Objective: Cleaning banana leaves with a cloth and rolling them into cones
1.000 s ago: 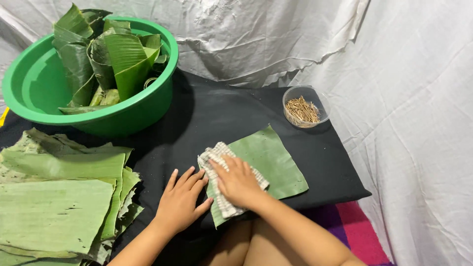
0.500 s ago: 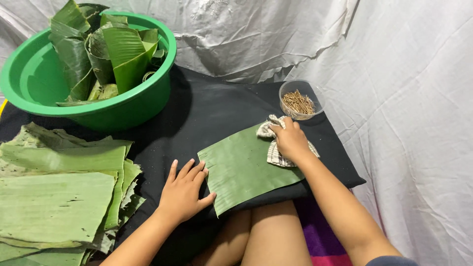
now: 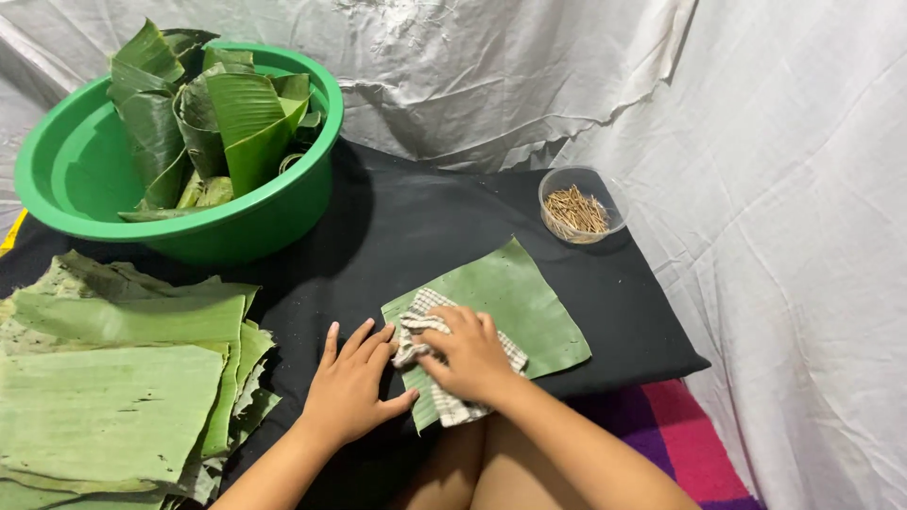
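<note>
A: What had changed in that last half second?

B: The right hand point(image 3: 470, 354) had come back. Half a second earlier it was out at the right edge of the leaf point(image 3: 491, 312), by the small bowl point(image 3: 578, 204) of sticks, with the cloth point(image 3: 444, 364) bunched under it. Now it lay at the lower left of the leaf, fingers spread and pressing the cloth flat. A second ago it was in much the same spot, so this looked like one full pass across and back.

A: And the left hand?

B: The left hand point(image 3: 351, 387) had barely moved. It rested open, palm down, on the black counter point(image 3: 416, 217) at the leaf's left edge, gripping nothing.

A: What did that mean for the work?

B: I judged the wiping was mid-course, a stroke returning rather than finishing.

A: How did the leaf look?

B: A squarish green piece, flat, finely ribbed, in the lower middle of the frame. More leaves point(image 3: 113, 378) were stacked at lower left, and rolled ones stood in the green basin point(image 3: 274, 222) at upper left.
</note>
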